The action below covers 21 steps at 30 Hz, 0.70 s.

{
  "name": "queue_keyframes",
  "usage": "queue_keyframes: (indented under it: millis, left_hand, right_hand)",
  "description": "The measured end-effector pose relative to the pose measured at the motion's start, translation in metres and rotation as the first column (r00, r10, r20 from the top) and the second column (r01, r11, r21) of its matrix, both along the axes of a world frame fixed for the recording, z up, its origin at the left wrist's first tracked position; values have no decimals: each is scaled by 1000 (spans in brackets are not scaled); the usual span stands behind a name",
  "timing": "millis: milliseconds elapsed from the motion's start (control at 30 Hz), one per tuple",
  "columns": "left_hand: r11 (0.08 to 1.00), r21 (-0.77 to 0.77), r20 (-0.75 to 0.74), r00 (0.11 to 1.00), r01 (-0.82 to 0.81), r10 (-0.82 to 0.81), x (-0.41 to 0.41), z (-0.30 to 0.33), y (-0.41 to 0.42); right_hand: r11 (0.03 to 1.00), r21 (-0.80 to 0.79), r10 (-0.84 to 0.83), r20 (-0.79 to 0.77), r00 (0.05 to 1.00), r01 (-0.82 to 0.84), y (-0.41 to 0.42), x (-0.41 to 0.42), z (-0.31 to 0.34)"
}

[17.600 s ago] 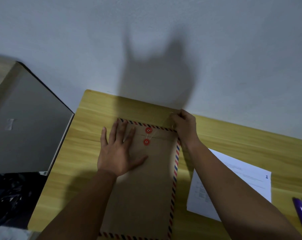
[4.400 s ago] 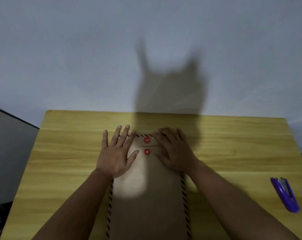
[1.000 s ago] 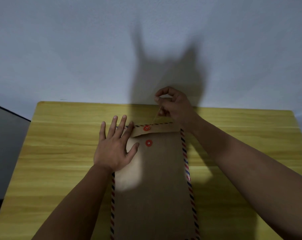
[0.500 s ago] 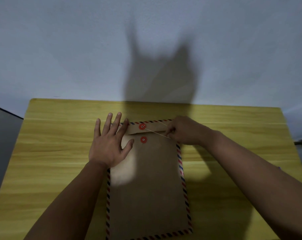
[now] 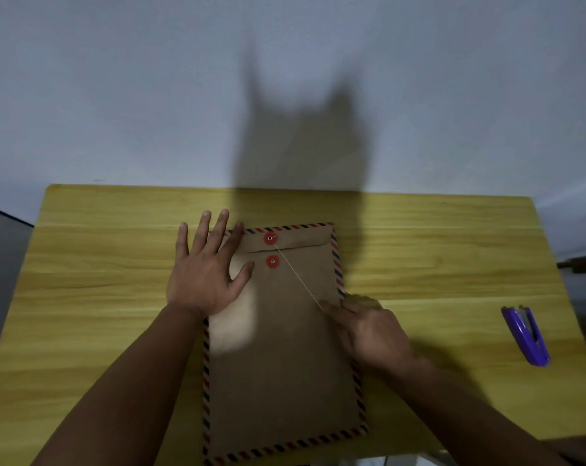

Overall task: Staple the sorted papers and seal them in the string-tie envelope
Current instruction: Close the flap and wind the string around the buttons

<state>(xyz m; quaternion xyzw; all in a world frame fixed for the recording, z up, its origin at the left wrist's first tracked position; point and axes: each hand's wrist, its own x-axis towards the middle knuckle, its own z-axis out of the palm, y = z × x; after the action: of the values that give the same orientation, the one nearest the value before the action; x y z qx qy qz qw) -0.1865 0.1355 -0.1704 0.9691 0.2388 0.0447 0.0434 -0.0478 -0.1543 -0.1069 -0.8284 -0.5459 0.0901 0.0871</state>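
A brown string-tie envelope (image 5: 285, 348) with a red-and-blue striped border is laid flat mid-tabletop (image 5: 100, 264), its flap end toward the far edge and its bottom end reaching the near edge. The flap is folded down. Two red discs are seen near the flap: the upper disc (image 5: 270, 238) on the flap, the lower disc (image 5: 272, 262) just below the flap edge on the body.

The left hand (image 5: 206, 274) is laid flat, palm down, over the envelope's far-left corner, fingers straight and spread, fingertips partly on the wood beyond the envelope's edge, thumb splayed toward the lower disc.

A thin pale string (image 5: 296, 275) is stretched taut from the upper disc, past the lower disc on its right side, diagonally down to the right hand (image 5: 369, 327). The right hand is blurred, at the envelope's right edge about halfway down; the string's end is pinched between thumb and fingers, though exact finger placement cannot be told.

A purple stapler (image 5: 527, 334) is lying near the right edge of the tabletop, well apart from the envelope. The papers are not seen.
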Motion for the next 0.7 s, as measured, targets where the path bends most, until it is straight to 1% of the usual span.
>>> queue_keyframes:
  millis: [133, 167, 233, 300, 367, 433, 500, 567, 600, 667, 700]
  left_hand:
    - [1000, 2, 13, 1000, 1, -1, 0, -2, 0]
    - [1000, 3, 11, 1000, 1, -1, 0, -2, 0]
    - [1000, -1, 11, 1000, 2, -2, 0, -1, 0]
    - [1000, -10, 9, 1000, 1, -1, 0, 0, 0]
    - [1000, -20, 5, 1000, -1, 1, -1, 1, -1]
    - [1000, -24, 2, 1000, -1, 1, -1, 3, -2]
    - [1000, -27, -1, 1000, 0, 0, -1, 4, -2]
    - [999, -34, 9, 1000, 0, 0, -1, 4, -2]
    - [999, -34, 13, 1000, -2, 2, -1, 3, -2]
    - [1000, -28, 13, 1000, -4, 4, -1, 2, -1]
    - [1000, -27, 12, 1000, -4, 4, -1, 2, -1]
  right_hand:
    - [989, 141, -44, -30, 999, 48, 6, -7, -10]
    - [986, 159, -51, -37, 998, 57, 11, -8, -11]
    - [985, 147, -85, -66, 994, 94, 25, -10, -9]
    - [984, 67, -154, -156, 976, 166, 41, -12, -9]
    - [971, 8, -226, -306, 925, 240, 56, -15, -8]
    - [942, 18, -295, -426, 855, 334, 71, -16, -3]
    - [897, 68, -353, -481, 803, 436, 84, -15, 6]
    - [873, 77, -404, -438, 803, 482, 94, -12, 13]
    - [878, 25, -433, -382, 817, 477, 98, -11, 15]
    - [887, -168, -458, -184, 870, 431, 106, -6, 23]
    - [878, -251, -440, -89, 894, 407, 108, -4, 26]
